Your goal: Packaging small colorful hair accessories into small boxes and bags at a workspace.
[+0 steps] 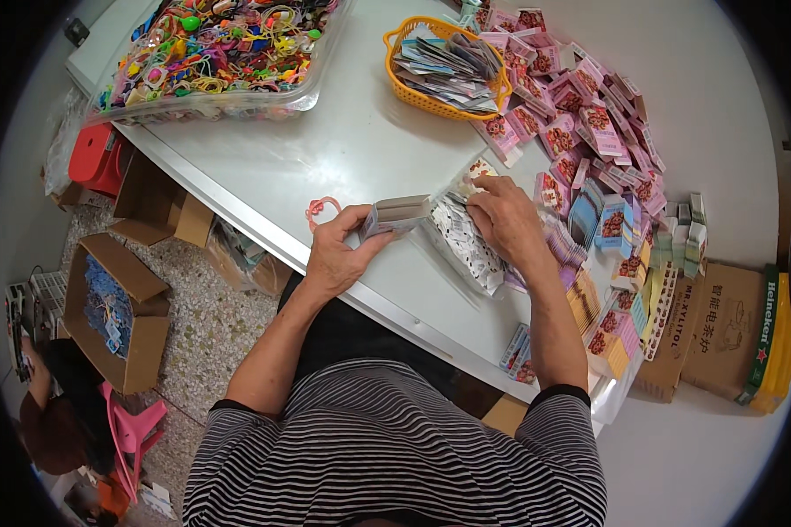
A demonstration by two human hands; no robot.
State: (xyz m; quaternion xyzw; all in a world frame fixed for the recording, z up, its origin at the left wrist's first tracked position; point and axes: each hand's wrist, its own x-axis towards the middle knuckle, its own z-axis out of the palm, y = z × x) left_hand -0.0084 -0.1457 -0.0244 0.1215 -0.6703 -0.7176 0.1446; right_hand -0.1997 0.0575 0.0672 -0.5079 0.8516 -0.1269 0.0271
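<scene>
My left hand [338, 250] grips a small greyish carton [395, 215] between thumb and fingers, tilted above the table's near edge. Just right of it lies a clear plastic bag [466, 255] filled with small white, dark-patterned pieces. My right hand [505, 220] is at the bag's upper end with its fingers curled in; what they pinch is hidden. A pink hair tie [318, 209] rests on the white table [255, 167], left of the carton. Beyond my right hand spreads a heap of small pink cartons [558, 136].
A clear tub [303, 97] of colourful hair ties and a yellow basket [448, 107] of flat packets stand at the back. Coloured cartons [615, 224] line the right side, by cardboard boxes [721, 321]. Left on the floor are an open box [141, 307] and a person [66, 413].
</scene>
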